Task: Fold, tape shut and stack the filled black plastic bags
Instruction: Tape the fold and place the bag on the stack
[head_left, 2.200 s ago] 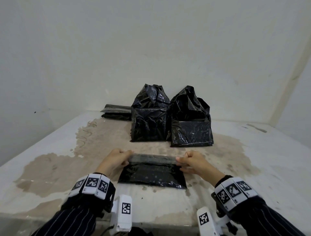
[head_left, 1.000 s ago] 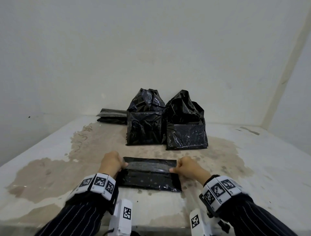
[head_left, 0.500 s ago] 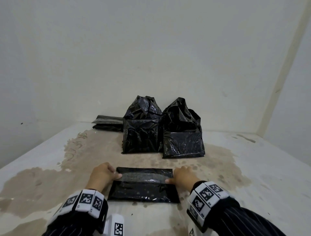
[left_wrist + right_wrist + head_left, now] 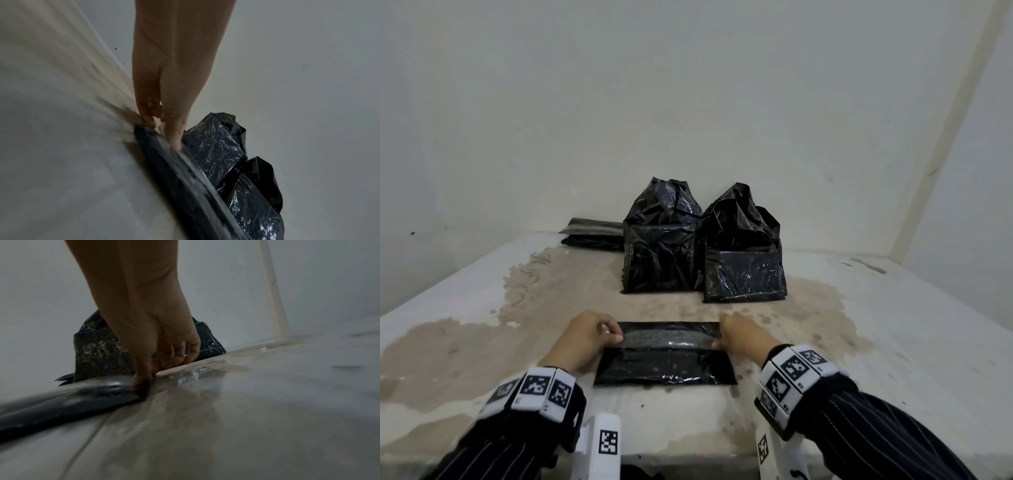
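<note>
The right hand [image 4: 144, 324] reaches down with bent fingers [image 4: 176, 352] and presses its thumb on the end of a flat black bag [image 4: 68, 399] lying on the bench [image 4: 267, 418], with a tall black bag [image 4: 98, 353] behind it.

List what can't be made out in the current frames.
- Contents of the folded bag, all views: opaque black plastic.
- Right hand fingers, head view: hidden behind the hand's back.
- Flat stack, head view: partly behind the left standing bag.
- Tape ends, wrist views: motion blur.
</note>
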